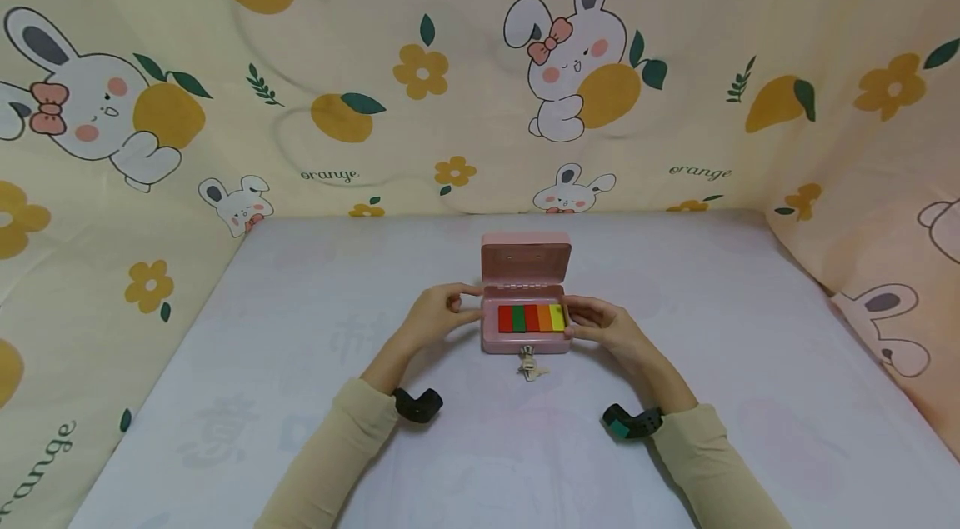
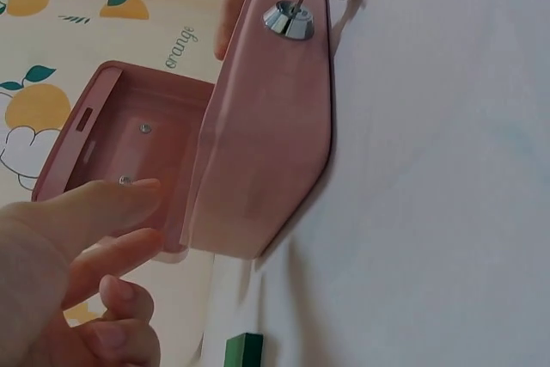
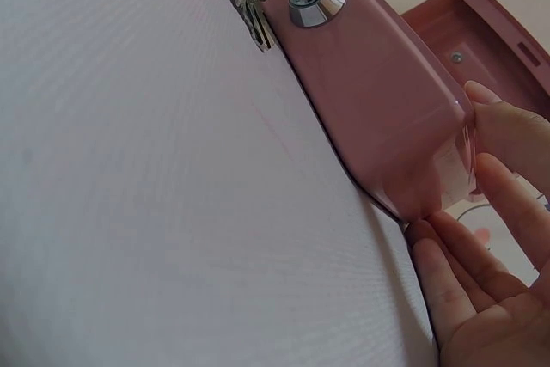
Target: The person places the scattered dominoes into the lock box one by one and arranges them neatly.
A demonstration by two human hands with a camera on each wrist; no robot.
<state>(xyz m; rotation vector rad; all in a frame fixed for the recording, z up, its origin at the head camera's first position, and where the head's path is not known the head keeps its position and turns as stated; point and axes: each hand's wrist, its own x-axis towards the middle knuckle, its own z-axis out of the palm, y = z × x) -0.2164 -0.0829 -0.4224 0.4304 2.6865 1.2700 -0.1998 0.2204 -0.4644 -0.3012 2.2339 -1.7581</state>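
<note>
A pink metal cash box (image 1: 490, 343) stands on the table with its lid (image 1: 525, 262) raised at the back. Inside lies a row of coloured blocks (image 1: 531, 318) in red, green, orange and yellow. Keys (image 1: 531, 368) hang from the lock (image 2: 290, 20) on its front. At the box's left side is my left hand (image 1: 435, 316), thumb and fingers loosely extended, holding nothing. My right hand (image 1: 611, 325) touches the right side: its thumb tip is at the rim, and other fingertips rest by the lower corner in the right wrist view. A green block (image 2: 244, 351) appears near the left hand.
A white cloth (image 1: 300, 454) covers the table. Behind it and along both sides hangs a cream curtain (image 1: 465, 121) printed with rabbits and oranges. Black wrist cameras (image 1: 418, 405) sit on both wrists, below the hands.
</note>
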